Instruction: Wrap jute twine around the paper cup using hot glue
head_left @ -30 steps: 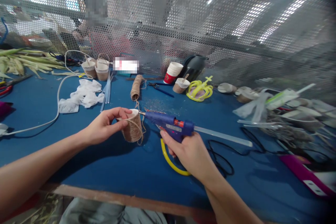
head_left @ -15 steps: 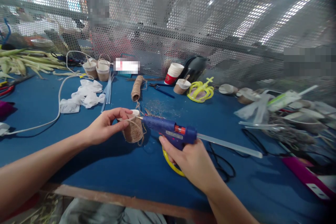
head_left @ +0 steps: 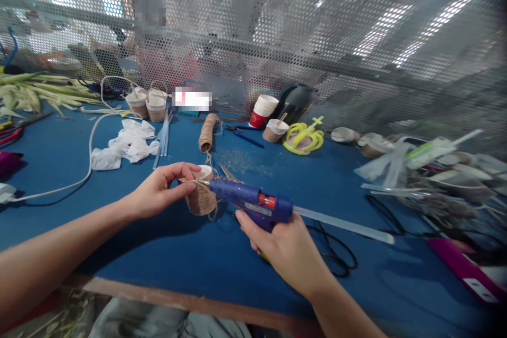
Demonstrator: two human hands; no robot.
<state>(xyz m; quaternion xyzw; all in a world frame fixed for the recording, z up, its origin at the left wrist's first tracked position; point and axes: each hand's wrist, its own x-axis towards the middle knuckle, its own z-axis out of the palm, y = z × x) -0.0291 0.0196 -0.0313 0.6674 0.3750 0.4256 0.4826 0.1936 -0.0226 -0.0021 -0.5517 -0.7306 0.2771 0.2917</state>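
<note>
My left hand (head_left: 160,191) pinches a small paper cup (head_left: 201,196) wrapped in brown twine, held just above the blue table (head_left: 178,253). My right hand (head_left: 285,245) grips a blue glue gun (head_left: 253,202) whose metal tip touches the twine near the cup's rim. A clear glue stick (head_left: 344,225) juts from the gun's back to the right. A strand of twine runs from the cup back to a twine spool (head_left: 206,132).
Finished twine cups (head_left: 148,104) and crumpled white plastic (head_left: 127,145) lie at the back left with green leaves (head_left: 35,92). A red-and-white cup stack (head_left: 261,110), yellow crown (head_left: 303,139) and black cord (head_left: 336,253) sit right of centre. Clutter fills the right side; a perforated metal screen (head_left: 277,21) stands behind, a person beyond it.
The glue gun has moved left, its tip going from beside the cup's rim onto the twine. My right hand followed. My left hand and the cup stayed nearly still.
</note>
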